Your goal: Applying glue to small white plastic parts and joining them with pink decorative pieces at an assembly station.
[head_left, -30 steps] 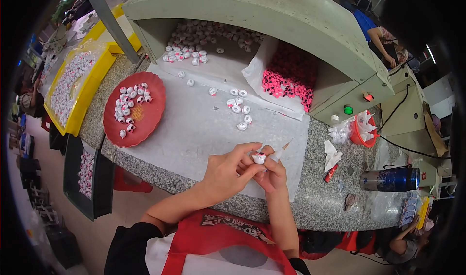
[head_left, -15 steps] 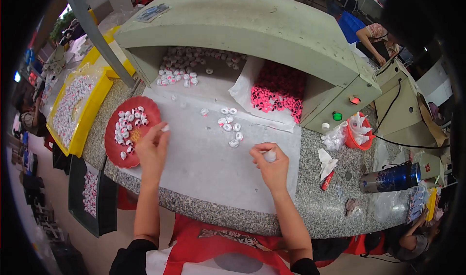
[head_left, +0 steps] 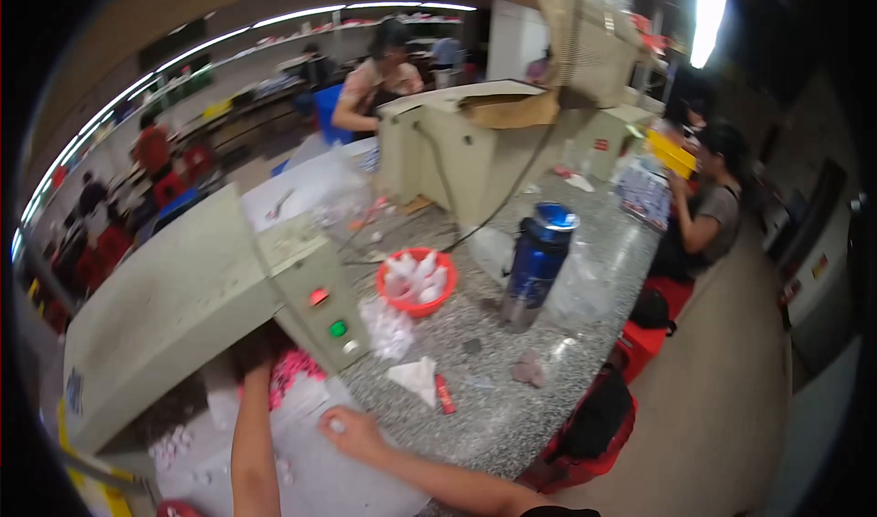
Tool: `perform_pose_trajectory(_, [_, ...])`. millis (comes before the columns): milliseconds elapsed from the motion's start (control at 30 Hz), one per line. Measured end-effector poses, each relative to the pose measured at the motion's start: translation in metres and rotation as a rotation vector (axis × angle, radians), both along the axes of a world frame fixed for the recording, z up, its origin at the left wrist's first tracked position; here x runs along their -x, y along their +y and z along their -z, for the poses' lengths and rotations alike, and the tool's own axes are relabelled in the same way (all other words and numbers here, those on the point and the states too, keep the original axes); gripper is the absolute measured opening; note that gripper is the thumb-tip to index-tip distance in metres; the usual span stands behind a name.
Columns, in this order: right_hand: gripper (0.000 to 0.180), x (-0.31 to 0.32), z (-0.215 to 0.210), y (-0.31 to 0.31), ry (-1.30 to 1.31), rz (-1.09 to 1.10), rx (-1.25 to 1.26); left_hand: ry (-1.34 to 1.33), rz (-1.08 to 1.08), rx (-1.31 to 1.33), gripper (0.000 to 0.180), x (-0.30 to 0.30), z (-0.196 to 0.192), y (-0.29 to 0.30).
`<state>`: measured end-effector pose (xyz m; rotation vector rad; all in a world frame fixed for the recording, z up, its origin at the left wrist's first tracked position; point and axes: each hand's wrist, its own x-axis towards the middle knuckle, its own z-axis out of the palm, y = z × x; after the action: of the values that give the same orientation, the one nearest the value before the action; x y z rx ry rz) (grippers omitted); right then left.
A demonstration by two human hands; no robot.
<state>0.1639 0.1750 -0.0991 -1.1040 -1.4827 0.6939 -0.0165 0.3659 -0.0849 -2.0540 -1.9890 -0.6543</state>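
Our right hand (head_left: 352, 433) pinches a small white cap (head_left: 336, 425) near the surface's (head_left: 512, 407) front edge; left hand reaches under the machine housing (head_left: 174, 307), grip unseen. Blind reaching risks scattering pink caps (head_left: 290, 371).

The desk (head_left: 512, 407) runs from the lower left toward the upper right; a machine housing (head_left: 183, 307) stands on its left part, its control panel (head_left: 315, 298) facing right. Right of that panel lie a crumpled wrapper (head_left: 388, 327) and a folded paper (head_left: 418, 376), with a small bowl (head_left: 417, 283) behind them and a bottle (head_left: 534, 263) further right; a second housing (head_left: 457, 152) stands behind the bowl. The left hand (head_left: 260, 362) reaches into the machine's opening, beside small pieces (head_left: 292, 371) lying there; the right hand (head_left: 352, 430) rests on a sheet (head_left: 311, 476) before the machine, a small cap (head_left: 337, 425) at its fingers.
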Motion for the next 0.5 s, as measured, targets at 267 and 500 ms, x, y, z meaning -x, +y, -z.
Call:
perform_pose_trajectory(267, [0.017,-0.006,0.002,-0.005,-0.055,0.026,0.116,-0.135,0.118,-0.182,0.034,0.062,0.087,0.095])
perform_pose_trajectory(500, [0.018,0.007,0.004,0.003,-0.041,0.018,0.141,-0.171,-0.038,-0.196,0.034,0.083,0.035,0.074])
